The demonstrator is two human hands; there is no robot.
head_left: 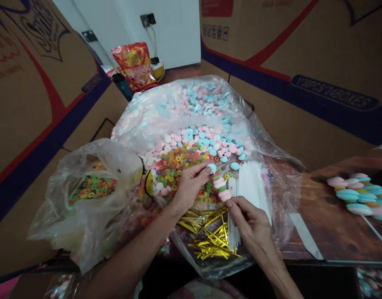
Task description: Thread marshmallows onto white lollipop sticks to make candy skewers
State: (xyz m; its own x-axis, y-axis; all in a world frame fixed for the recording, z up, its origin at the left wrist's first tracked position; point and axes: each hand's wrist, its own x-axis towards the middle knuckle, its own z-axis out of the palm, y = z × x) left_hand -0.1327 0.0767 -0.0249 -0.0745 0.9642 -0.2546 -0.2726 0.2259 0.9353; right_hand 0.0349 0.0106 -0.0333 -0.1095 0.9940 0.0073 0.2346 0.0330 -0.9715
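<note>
Between the thumb and finger of my left hand (193, 183) is a blue marshmallow (211, 168), held over a heap of fruit cereal rings (181, 162). My right hand (251, 222) pinches the lower end of a candy skewer (222, 189), threaded with pink and white marshmallows and coloured rings. The stick itself is mostly hidden by the fingers. Below lie gold twist ties (209, 241) and a bundle of white sticks (251, 187). Pink, white and blue marshmallows (206, 139) spread behind the rings inside a large clear plastic bag (178, 120).
A clear bag of rings (94, 187) stands at left. Finished skewers (361, 195) lie on the wooden table (315, 195) at right, near a white strip (305, 236). Large cardboard boxes (287, 62) flank both sides. A red snack bag (135, 66) stands behind.
</note>
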